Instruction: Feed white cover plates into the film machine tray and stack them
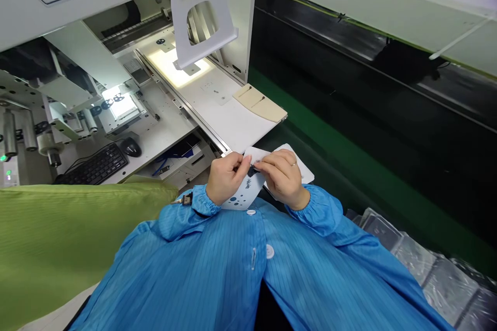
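Observation:
Close to the front of my blue coat, my left hand (226,178) pinches a white sheet (245,199) marked with dark round spots. My right hand (282,177) is beside it, its thumb and fingers pressed together at the upper part of the white pieces. Another white rounded-corner card (303,166) sticks out behind my right fingers. A small dark bit shows between the two sets of fingertips; its kind is too small to make out. How the sheets overlap is hidden by my fingers.
Ahead is a machine with a long white sliding plate (233,116), a lit panel (171,69), and a beige pad (259,103). A white bracket (180,20) hangs above. Keyboard (97,164) and mouse (131,147) lie left; plastic-wrapped stacks (411,253) stand lower right.

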A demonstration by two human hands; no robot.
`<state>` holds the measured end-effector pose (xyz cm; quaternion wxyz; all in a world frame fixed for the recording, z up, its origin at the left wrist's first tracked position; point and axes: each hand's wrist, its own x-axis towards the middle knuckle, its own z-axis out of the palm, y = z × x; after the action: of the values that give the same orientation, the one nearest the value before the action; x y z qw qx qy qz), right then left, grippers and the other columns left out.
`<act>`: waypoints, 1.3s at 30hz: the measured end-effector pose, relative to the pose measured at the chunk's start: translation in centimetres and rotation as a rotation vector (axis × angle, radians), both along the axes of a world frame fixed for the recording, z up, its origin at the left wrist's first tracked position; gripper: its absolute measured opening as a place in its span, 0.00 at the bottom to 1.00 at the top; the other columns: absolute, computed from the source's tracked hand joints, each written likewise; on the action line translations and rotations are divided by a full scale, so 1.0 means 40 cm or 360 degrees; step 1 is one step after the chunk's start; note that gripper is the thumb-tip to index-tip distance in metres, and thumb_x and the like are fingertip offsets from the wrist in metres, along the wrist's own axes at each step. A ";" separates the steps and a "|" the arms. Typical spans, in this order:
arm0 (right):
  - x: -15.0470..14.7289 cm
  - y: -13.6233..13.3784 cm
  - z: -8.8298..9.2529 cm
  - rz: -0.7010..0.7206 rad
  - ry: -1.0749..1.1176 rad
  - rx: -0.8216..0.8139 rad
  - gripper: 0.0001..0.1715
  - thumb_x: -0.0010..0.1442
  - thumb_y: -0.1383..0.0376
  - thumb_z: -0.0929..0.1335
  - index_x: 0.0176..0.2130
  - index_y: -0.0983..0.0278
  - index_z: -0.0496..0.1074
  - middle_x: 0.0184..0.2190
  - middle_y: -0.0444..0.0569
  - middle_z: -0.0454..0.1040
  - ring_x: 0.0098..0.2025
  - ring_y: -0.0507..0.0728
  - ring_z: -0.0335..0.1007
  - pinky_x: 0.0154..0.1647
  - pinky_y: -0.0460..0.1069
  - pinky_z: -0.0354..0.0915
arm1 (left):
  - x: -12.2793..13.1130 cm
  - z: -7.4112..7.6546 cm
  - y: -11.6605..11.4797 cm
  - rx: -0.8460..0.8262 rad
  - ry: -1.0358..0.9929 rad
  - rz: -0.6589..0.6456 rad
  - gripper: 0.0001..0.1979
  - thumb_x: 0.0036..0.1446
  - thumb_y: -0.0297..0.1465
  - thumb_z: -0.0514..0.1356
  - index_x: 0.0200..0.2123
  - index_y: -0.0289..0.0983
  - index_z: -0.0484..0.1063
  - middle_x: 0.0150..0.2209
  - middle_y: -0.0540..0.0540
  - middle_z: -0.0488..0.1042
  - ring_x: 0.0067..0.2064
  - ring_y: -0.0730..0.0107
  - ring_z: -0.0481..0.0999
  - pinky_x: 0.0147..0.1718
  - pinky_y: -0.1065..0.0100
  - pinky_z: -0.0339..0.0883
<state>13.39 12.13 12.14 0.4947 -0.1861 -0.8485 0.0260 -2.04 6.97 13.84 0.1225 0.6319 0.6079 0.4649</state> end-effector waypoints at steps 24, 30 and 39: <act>0.075 0.012 0.036 0.0195 0.0317 -0.0140 0.27 0.52 0.73 0.70 0.51 0.59 0.68 0.33 0.48 0.78 0.31 0.56 0.75 0.29 0.52 0.73 | -0.017 -0.011 0.002 0.0063 0.0064 0.0155 0.17 0.58 0.35 0.54 0.18 0.36 0.64 0.13 0.55 0.58 0.17 0.81 0.57 0.18 0.75 0.52; 0.059 0.017 0.034 -0.0022 0.0184 -0.0276 0.13 0.52 0.69 0.71 0.41 0.61 0.74 0.30 0.49 0.75 0.32 0.57 0.71 0.32 0.54 0.69 | -0.016 -0.016 0.001 0.0245 0.0224 0.0115 0.14 0.58 0.33 0.55 0.21 0.36 0.67 0.14 0.54 0.64 0.17 0.81 0.61 0.18 0.76 0.54; -0.010 -0.012 0.000 -0.0144 0.0231 -0.0387 0.05 0.58 0.70 0.65 0.35 0.62 0.71 0.30 0.49 0.71 0.34 0.56 0.66 0.36 0.54 0.65 | -0.005 -0.019 -0.002 0.0327 0.0284 0.0210 0.15 0.58 0.34 0.55 0.21 0.36 0.67 0.14 0.53 0.65 0.17 0.81 0.62 0.18 0.76 0.55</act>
<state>13.00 11.64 12.14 0.5293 -0.2803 -0.7918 0.1198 -2.22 6.90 13.08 -0.0280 0.6385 0.6059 0.4737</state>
